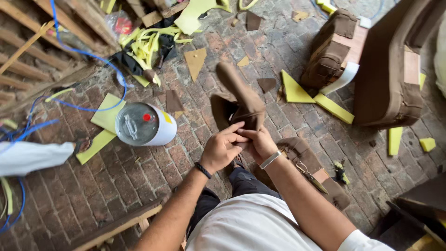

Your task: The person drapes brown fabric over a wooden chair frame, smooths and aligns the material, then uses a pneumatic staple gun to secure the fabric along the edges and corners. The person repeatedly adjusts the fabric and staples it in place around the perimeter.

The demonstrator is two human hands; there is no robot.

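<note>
White cylindrical can (147, 124) with silver metal lid and red dot, lying on brick floor (139, 172) left of centre, touching yellow foam sheet (108, 114). Crumpled clear plastic bag (119, 23) with red patch, upper left among wood slats (28, 51)

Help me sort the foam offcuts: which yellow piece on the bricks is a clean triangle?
The yellow triangle lying just left of the brown upholstered block. The yellow strip beside it and the piece further right are long bars, not triangles.
</note>
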